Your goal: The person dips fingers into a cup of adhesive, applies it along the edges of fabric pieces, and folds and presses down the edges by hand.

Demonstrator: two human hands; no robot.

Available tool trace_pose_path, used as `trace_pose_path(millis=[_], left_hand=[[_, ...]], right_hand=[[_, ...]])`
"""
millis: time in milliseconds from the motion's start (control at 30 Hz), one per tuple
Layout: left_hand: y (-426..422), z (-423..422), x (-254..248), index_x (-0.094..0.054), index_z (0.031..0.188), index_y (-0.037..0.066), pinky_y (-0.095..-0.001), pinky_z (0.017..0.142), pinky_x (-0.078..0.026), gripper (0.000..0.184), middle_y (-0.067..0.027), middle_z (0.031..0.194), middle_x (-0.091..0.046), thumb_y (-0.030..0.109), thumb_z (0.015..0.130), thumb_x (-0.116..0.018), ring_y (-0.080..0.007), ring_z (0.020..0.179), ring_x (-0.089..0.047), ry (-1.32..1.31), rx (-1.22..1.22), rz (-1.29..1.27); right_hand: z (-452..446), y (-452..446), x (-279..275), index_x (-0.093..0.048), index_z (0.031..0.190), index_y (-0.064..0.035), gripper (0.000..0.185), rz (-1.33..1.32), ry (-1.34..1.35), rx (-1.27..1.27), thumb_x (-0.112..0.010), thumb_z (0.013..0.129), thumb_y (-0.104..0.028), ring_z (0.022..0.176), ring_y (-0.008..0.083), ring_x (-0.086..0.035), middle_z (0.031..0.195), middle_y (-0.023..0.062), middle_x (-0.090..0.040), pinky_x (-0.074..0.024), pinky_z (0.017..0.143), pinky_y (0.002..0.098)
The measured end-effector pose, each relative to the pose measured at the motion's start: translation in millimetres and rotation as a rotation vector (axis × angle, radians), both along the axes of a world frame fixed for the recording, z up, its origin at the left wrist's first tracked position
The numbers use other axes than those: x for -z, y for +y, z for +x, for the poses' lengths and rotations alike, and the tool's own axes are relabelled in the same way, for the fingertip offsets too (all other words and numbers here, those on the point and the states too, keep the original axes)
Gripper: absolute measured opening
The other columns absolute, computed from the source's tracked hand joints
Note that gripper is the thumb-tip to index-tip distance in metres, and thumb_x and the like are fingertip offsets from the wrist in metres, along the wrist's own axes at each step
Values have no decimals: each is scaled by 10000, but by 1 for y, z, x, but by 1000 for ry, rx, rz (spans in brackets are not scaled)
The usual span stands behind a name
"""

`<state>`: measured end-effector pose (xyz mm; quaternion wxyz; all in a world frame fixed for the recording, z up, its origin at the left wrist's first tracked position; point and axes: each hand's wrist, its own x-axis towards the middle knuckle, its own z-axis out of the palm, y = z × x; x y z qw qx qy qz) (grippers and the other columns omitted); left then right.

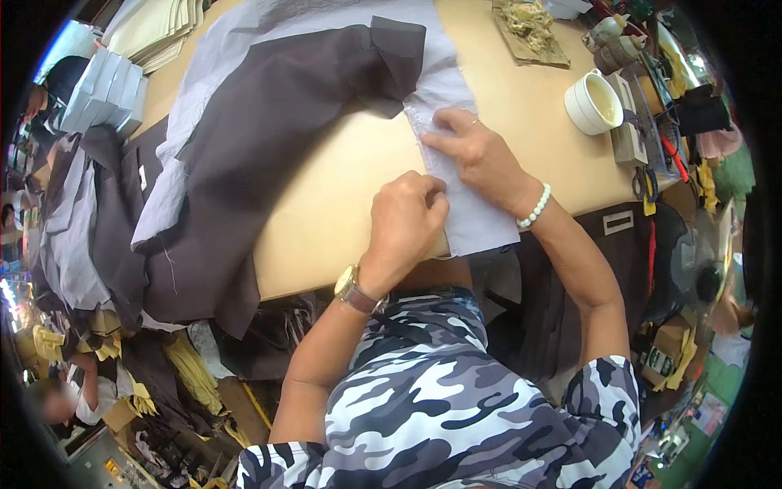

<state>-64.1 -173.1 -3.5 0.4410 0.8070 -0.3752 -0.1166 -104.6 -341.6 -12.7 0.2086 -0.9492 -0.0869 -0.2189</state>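
Note:
A strip of light grey cloth (481,218) runs down the table to its front edge, with a loose-threaded seam edge on its left side. My left hand (407,213), wearing a wristwatch, is closed with its bent fingers at that edge, low on the strip. Higher up, my right hand (486,156) rests on the cloth with fingers apart, its fingertips touching the same edge. A pale bead bracelet circles the right wrist. Dark brown cloth (269,98) lies curved across the grey layer and hangs over the table's front at left.
On the wooden table (326,204), a white cup (593,103) stands at right, near plastic bottles (611,41) and a board with yellowish lumps (529,33). Scissors (646,186) hang at the right edge. White boxes (104,90) and stacked sheets (151,33) are at left. Another person sits lower left.

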Motion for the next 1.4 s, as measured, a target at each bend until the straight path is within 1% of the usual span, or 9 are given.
trace_pose_path(millis=[200, 400, 700, 933, 1033, 1167, 1267, 1367, 1400], left_hand=[[21, -33, -17, -667, 930, 32, -379, 542, -463, 177, -121, 712, -564, 129, 784, -645, -288, 603, -581, -229, 52, 163], [30, -45, -8, -658, 955, 32, -355, 516, -454, 182, -98, 696, -531, 120, 796, -657, -246, 577, -568, -259, 30, 85], [31, -45, -3, -652, 977, 34, -347, 516, -451, 200, -91, 719, -520, 115, 794, -664, -233, 587, -566, -305, 50, 76], [35, -44, -2, -665, 964, 44, -336, 514, -454, 189, -88, 710, -536, 87, 780, -674, -224, 584, -567, -315, 61, 5], [34, -40, 0, -665, 976, 39, -320, 516, -458, 212, -91, 725, -561, 75, 768, -680, -211, 587, -570, -217, 67, -56], [28, 5, -6, -637, 1025, 21, -304, 542, -464, 264, -96, 782, -612, 83, 772, -684, -185, 600, -582, -221, -79, -36], [15, 66, -16, -576, 1131, 21, -270, 553, -465, 344, -101, 816, -625, 188, 839, -648, -164, 639, -593, -311, -256, 8], [-3, 95, -30, -499, 1219, 0, -249, 556, -468, 446, -95, 837, -617, 239, 866, -632, -142, 670, -595, 388, -272, -76], [-9, 102, -25, -472, 1239, -10, -244, 558, -469, 474, -94, 850, -612, 241, 869, -630, -135, 677, -590, 419, -268, -123]], right_hand=[[-28, 23, -17, -614, 856, 26, 199, -537, -39, -54, -549, 713, -96, 832, 249, -541, 1001, 121, -558, -459, 721, 351], [-15, 9, -9, -624, 1002, -31, 288, 27, 148, 15, -517, 735, -49, 815, 274, -558, 915, 105, -548, -469, 724, 385], [-7, 15, -4, -612, 1106, -78, 366, -175, 73, 89, -505, 756, -53, 822, 299, -552, 941, 113, -540, -471, 727, 397], [-60, 20, -29, -669, 866, -37, 267, 273, 316, -23, -510, 679, 67, 933, 305, -575, 991, 154, -567, -467, 786, 372], [-64, -25, -44, -662, 886, -39, 304, 262, 82, 253, -482, 678, 90, 964, 325, -571, 1043, 168, -570, -465, 801, 376], [-86, -112, -75, -677, 962, -74, 388, -431, -126, 754, -453, 688, 83, 1059, 359, -529, 1148, 178, -558, -428, 918, 391], [-111, -175, -57, -684, 1028, -111, 424, -576, 53, 846, -458, 704, 43, 1125, 367, -479, 1212, 180, -526, -387, 968, 428], [-114, -189, -45, -686, 1061, -142, 420, -504, 219, 861, -483, 718, -11, 1172, 356, -439, 1264, 182, -489, -375, 966, 457], [-111, -186, -47, -686, 1073, -160, 430, -496, 278, 890, -502, 709, -21, 1189, 337, -425, 1294, 172, -469, -371, 961, 464]])
